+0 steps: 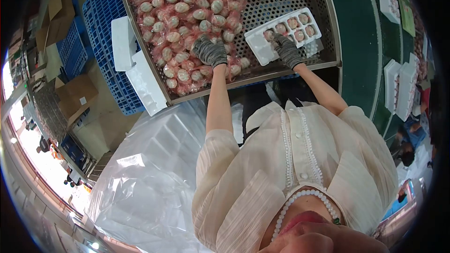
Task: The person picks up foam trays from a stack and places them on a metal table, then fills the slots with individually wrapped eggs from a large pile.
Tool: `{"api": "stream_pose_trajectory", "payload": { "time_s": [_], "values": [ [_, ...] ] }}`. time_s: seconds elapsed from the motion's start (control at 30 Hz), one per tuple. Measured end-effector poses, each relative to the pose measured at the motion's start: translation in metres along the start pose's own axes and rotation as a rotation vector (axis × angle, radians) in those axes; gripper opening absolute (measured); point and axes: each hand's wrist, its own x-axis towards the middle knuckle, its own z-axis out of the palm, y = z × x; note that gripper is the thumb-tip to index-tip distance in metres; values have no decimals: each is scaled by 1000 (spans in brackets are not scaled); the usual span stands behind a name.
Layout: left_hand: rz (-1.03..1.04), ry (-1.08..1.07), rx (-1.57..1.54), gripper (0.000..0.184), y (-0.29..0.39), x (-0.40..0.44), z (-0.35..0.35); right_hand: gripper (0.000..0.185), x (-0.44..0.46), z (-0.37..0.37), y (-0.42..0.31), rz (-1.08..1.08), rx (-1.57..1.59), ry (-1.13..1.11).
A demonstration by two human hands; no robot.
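Note:
Many pale eggs in clear and pink plastic wrap (182,7) lie heaped in a perforated metal tray table (267,7). My left hand (209,51), in a grey striped glove, is curled over the near part of the heap; its fingertips, and anything in them, are hidden. On the bare perforated metal to the right sits a white foam egg carton (255,47), slightly turned, with wrapped eggs in several of its cells. My right hand (288,51), gloved alike, reaches into the carton with its fingers closed at a wrapped egg (269,34) in the left part.
White foam cartons (145,82) and blue plastic pallets (105,42) stand left of the metal table. Clear plastic sheeting (145,173) covers a stack beside me. A green conveyor belt (351,33) runs at right, with filled foam cartons (405,86) beyond. Cardboard boxes (77,96) lie far left.

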Motion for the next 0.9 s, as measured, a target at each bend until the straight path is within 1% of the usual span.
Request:
{"api": "stream_pose_trajectory", "payload": {
  "time_s": [0.07,0.1,0.13,0.2,0.23,0.27,0.33,0.37,0.4,0.43,0.47,0.5,0.53,0.57,0.6,0.63,0.67,0.7,0.73,0.77,0.8,0.87,0.9],
  "values": [
    [6,26,-19,56,6,-4,-3,30,-3,-4,-12,-108,54,40],
    [-8,34,49,49,9,-10,-1,29,-4,-6,-16,-124,2,27],
    [-4,39,48,49,7,-16,5,29,-3,-5,-18,-126,3,32],
    [37,-59,-125,49,1,-26,18,29,-3,-2,-20,-126,-4,-52],
    [-81,-113,-219,42,1,-29,21,29,-3,-1,-22,-124,-1,-44],
    [-71,-115,-219,42,-3,-30,23,29,-5,1,-24,-126,35,-60],
    [17,-56,-468,30,-20,-33,30,29,-9,6,-26,-121,71,-74],
    [-53,-89,-667,15,-26,-33,31,28,-11,11,-29,-56,225,-91],
    [-47,-88,-667,15,-21,-32,27,27,-10,16,-30,1,378,-104],
    [-232,-213,-1084,13,-18,-35,21,32,-9,20,-30,-11,437,-121],
    [-429,-344,-1495,12,-15,-39,14,32,-10,24,-31,-8,439,-117],
    [-401,-401,-1578,13,-8,-45,11,36,-9,28,-36,17,567,-127],
    [-393,-409,-1576,13,1,-52,7,40,-9,30,-38,43,696,-134],
    [-428,-492,-1736,13,11,-60,3,40,-9,28,-38,47,698,-124],
    [-466,-579,-1896,15,20,-67,4,45,-9,25,-37,20,652,-183],
    [-414,-626,-1899,16,28,-72,9,50,-9,21,-36,-7,604,-240],
    [-412,-638,-1901,16,37,-76,12,55,-10,16,-34,-34,555,-298],
    [-515,-620,-1901,18,47,-79,15,60,-14,10,-34,-74,391,-225],
    [-620,-596,-1896,20,54,-83,16,60,-19,2,-31,-71,387,-223],
    [-689,-626,-1957,23,58,-88,17,62,-25,-7,-28,-36,359,-203],
    [-688,-627,-1958,23,67,-89,10,63,-30,-15,-29,-2,331,-183],
    [-739,-638,-1856,25,81,-90,-3,66,-34,-22,-23,44,343,-225],
    [-653,-593,-1734,27,84,-91,1,68,-35,-27,-22,-171,145,-122]
  ]
}}
